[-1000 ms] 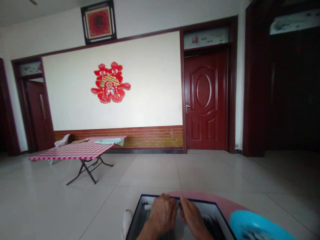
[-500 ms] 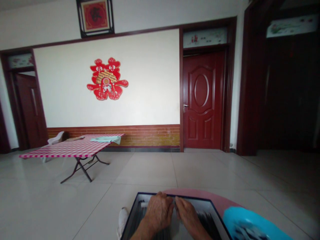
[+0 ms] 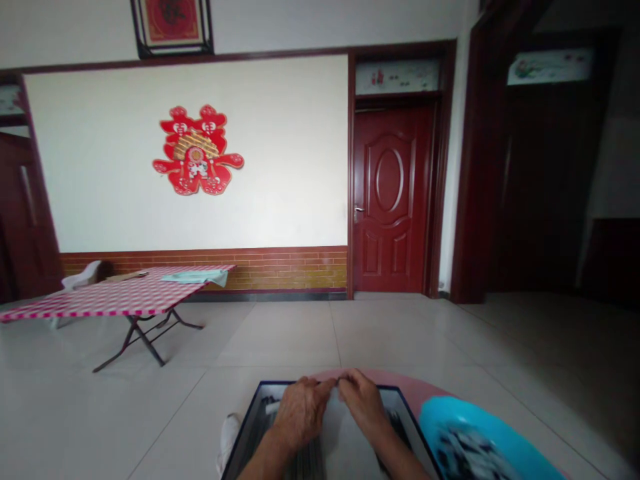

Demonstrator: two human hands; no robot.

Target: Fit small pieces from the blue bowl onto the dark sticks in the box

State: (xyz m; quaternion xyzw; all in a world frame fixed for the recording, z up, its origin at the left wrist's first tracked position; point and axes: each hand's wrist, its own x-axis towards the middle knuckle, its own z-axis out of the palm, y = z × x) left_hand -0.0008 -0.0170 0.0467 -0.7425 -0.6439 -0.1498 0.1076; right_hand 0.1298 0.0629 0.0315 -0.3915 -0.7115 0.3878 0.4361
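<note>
My left hand (image 3: 304, 410) and my right hand (image 3: 363, 400) are over the far side of a shallow box (image 3: 411, 420) with a dark blue rim and a pale inside. Their fingertips come together in a pinch near the far rim. Whatever they pinch is too small and blurred to name. Thin dark rod-like pieces (image 3: 307, 460) lie lengthwise in the box, partly under my left forearm, with more beside my right forearm. A small white piece (image 3: 273, 407) sits at the far left corner of the box.
Right of the box, a bright blue basin (image 3: 525, 448) holds blurred black-and-white pieces (image 3: 470, 453). Both rest near a pink round surface (image 3: 425, 393). A white shoe (image 3: 229, 437) shows at the left. Farther off stand a checked folding table (image 3: 125, 293) and a red door (image 3: 393, 200).
The view has swung to the right, so the room slides left. Both hands have moved up toward the box's far rim, with the fingertips still meeting and more pale box bottom showing between the forearms.
</note>
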